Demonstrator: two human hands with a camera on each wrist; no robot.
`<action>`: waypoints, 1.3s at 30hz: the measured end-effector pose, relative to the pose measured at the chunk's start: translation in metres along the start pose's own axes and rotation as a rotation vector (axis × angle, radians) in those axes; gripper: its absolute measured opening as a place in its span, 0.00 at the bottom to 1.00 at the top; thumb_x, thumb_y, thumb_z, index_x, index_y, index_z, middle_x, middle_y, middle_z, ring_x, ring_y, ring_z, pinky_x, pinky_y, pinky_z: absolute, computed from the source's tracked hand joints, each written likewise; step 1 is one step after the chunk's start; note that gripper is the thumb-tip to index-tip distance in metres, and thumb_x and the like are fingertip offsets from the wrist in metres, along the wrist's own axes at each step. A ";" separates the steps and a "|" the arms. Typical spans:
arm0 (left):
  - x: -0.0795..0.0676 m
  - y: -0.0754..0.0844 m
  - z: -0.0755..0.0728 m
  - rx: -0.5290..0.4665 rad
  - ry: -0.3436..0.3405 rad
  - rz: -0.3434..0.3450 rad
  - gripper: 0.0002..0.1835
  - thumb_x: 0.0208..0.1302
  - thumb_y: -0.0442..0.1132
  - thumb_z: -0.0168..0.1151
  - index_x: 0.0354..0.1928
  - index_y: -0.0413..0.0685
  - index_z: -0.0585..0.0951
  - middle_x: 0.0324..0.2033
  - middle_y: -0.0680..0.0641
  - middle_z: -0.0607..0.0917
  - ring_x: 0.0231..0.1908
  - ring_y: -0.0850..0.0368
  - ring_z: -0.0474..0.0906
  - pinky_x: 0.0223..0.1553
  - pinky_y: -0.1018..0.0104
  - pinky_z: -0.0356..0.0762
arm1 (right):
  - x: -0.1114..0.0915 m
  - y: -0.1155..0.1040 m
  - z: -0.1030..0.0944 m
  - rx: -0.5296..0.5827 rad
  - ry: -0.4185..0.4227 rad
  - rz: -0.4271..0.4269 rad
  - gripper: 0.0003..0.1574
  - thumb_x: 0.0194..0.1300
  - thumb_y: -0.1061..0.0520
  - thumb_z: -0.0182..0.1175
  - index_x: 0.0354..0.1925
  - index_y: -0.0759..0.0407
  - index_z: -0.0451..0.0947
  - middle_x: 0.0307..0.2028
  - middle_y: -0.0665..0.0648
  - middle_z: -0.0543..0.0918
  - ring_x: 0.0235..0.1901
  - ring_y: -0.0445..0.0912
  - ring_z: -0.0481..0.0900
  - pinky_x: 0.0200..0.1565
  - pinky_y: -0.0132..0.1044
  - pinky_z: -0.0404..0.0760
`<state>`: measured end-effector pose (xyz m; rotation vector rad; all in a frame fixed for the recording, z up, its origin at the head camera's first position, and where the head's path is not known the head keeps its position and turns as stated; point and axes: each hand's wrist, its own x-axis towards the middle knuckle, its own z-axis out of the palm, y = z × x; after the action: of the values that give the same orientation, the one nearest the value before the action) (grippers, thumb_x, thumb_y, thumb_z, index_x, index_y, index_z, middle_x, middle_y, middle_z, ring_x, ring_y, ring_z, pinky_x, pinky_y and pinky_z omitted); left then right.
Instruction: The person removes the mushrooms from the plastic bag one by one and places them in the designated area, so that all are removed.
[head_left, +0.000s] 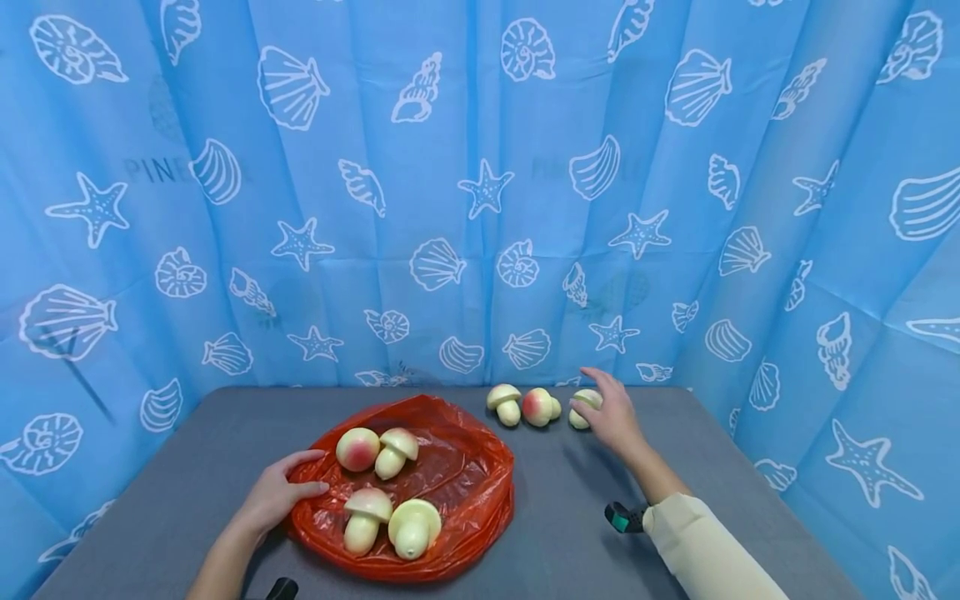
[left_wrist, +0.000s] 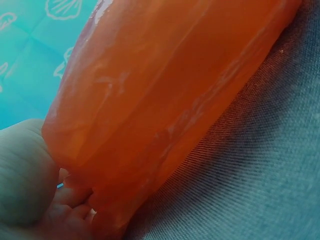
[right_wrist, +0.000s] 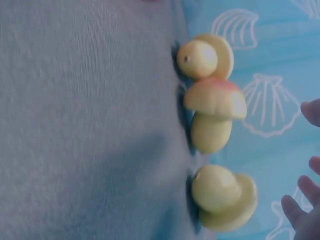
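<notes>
A red plastic bag (head_left: 480, 467) lies spread with its mouth facing up, several toy mushrooms inside, among them a pale one with its stem up (head_left: 414, 529). My left hand (head_left: 279, 492) holds the bag's left rim; in the left wrist view its fingers (left_wrist: 75, 212) curl behind the red plastic (left_wrist: 145, 100). Over at the back right, my right hand (head_left: 617, 417) reaches over a pale mushroom (head_left: 581, 417) with fingers spread. The right wrist view shows those fingers (right_wrist: 305, 200) apart from the nearest mushroom (right_wrist: 217, 192).
Left of the right hand, a red-capped mushroom (head_left: 537, 407) and a cream one (head_left: 503, 403) lie in a row near the back edge. A grey cloth-covered table (head_left: 555, 533) is beneath everything. Behind it hangs a blue curtain (head_left: 487, 233) with white shells and starfish.
</notes>
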<state>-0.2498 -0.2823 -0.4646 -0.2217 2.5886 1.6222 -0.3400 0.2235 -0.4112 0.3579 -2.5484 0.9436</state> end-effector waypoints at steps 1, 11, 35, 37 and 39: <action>0.000 0.000 0.000 0.000 0.000 0.001 0.36 0.57 0.44 0.70 0.66 0.40 0.69 0.64 0.26 0.63 0.56 0.34 0.70 0.40 0.53 0.83 | -0.001 -0.003 0.000 0.010 -0.001 0.003 0.36 0.64 0.56 0.65 0.66 0.63 0.66 0.65 0.68 0.67 0.65 0.65 0.60 0.60 0.64 0.62; -0.001 0.001 0.000 0.008 -0.004 0.000 0.36 0.57 0.45 0.70 0.66 0.40 0.69 0.64 0.26 0.62 0.56 0.33 0.69 0.39 0.53 0.83 | -0.006 -0.040 0.006 0.069 -0.033 -0.040 0.29 0.63 0.57 0.66 0.61 0.61 0.73 0.60 0.65 0.74 0.60 0.60 0.70 0.55 0.59 0.71; -0.001 0.000 -0.001 0.005 -0.009 0.005 0.37 0.57 0.45 0.70 0.66 0.40 0.69 0.64 0.26 0.63 0.55 0.35 0.70 0.39 0.53 0.83 | -0.017 -0.107 0.024 0.229 -0.253 -0.298 0.13 0.63 0.61 0.65 0.48 0.57 0.83 0.43 0.54 0.85 0.41 0.50 0.82 0.41 0.40 0.83; -0.001 0.000 -0.001 0.000 -0.008 0.004 0.37 0.57 0.45 0.71 0.66 0.40 0.69 0.64 0.26 0.63 0.54 0.35 0.71 0.39 0.53 0.83 | -0.017 -0.111 0.026 0.232 -0.291 -0.298 0.13 0.64 0.60 0.65 0.48 0.57 0.83 0.42 0.52 0.85 0.41 0.48 0.82 0.41 0.38 0.83; -0.001 -0.001 -0.001 -0.002 -0.008 0.004 0.37 0.57 0.45 0.71 0.66 0.40 0.69 0.64 0.26 0.64 0.54 0.36 0.71 0.39 0.53 0.83 | -0.018 -0.116 0.027 0.236 -0.327 -0.297 0.12 0.64 0.59 0.65 0.48 0.57 0.83 0.42 0.53 0.85 0.41 0.47 0.82 0.41 0.35 0.83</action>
<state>-0.2489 -0.2833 -0.4645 -0.2090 2.5836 1.6231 -0.2886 0.1217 -0.3726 1.0035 -2.5625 1.1464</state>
